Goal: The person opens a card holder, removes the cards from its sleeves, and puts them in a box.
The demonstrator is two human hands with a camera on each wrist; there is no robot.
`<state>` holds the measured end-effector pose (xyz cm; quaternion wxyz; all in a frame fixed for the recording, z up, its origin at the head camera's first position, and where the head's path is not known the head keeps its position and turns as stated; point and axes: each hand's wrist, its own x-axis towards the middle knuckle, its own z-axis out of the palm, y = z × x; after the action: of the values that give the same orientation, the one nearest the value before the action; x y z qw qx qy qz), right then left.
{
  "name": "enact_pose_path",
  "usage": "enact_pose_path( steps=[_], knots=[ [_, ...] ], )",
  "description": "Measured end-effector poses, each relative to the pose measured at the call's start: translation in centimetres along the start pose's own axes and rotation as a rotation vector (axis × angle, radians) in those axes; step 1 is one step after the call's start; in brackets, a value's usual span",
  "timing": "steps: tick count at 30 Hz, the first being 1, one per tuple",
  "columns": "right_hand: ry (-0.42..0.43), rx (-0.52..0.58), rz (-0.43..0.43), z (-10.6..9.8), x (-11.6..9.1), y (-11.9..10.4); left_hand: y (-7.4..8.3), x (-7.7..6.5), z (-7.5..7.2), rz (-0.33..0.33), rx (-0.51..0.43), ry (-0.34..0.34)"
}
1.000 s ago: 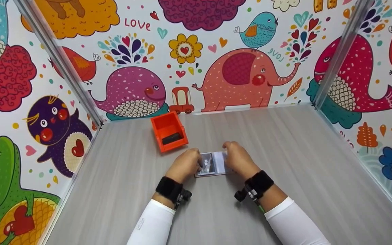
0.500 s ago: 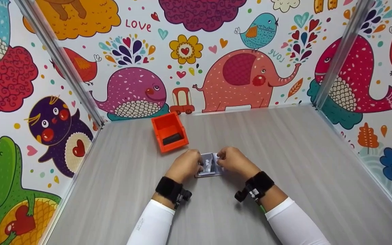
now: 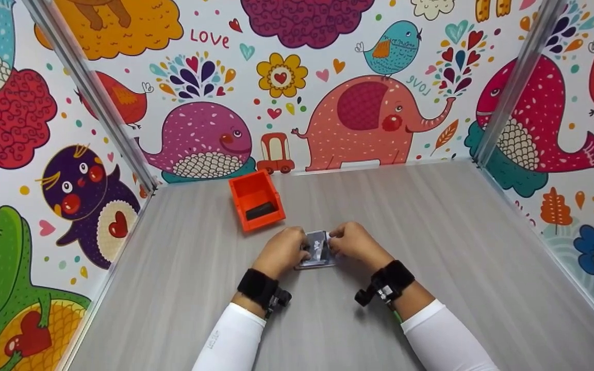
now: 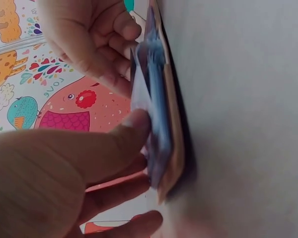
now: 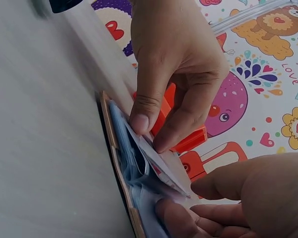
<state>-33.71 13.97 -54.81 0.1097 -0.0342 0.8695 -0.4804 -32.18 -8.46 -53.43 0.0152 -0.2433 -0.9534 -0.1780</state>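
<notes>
A small card holder (image 3: 315, 264) with a brown cover and clear plastic sleeves lies on the table between the hands. A grey card marked VIP (image 3: 318, 245) shows in it. My left hand (image 3: 281, 249) grips its left side; in the right wrist view, that thumb and index finger pinch a raised sleeve page (image 5: 161, 166). From the other side, my right hand (image 3: 357, 240) has its fingers curled at the right edge of the card. Its thumb (image 5: 174, 215) lies against the plastic sleeves (image 5: 151, 210), the index fingertip close by the page's corner. The holder's fold partly hides behind fingers.
Behind the left hand stands an orange bin (image 3: 240, 208) with a dark block-like object (image 3: 259, 210) inside. Patterned walls (image 3: 281, 118) enclose the grey wood-grain table (image 3: 405, 206) at the back and sides. A strapped camera sits on each wrist.
My right hand has moved left from the holder's far right edge to the VIP card. The pale right-hand page is now mostly out of sight. The left hand stays nearly in place.
</notes>
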Motion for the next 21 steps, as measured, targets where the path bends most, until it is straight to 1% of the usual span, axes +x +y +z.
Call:
enact_pose_path(
  steps=[5, 8, 15, 21],
  knots=[
    [-0.021, 0.108, -0.006, 0.17, 0.13, 0.09, 0.07, -0.01, 0.04, 0.023, 0.034, 0.004],
    [-0.017, 0.137, -0.019, 0.24, 0.14, 0.01, 0.07, -0.04, 0.05, 0.022, 0.038, 0.008],
    [-0.026, 0.167, -0.057, 0.58, 0.03, 0.07, 0.02, -0.16, 0.05, 0.013, 0.026, 0.013],
    [-0.043, 0.191, -0.054, 0.76, -0.15, 0.15, -0.04, -0.15, 0.19, 0.021, 0.017, 0.005]
  ],
)
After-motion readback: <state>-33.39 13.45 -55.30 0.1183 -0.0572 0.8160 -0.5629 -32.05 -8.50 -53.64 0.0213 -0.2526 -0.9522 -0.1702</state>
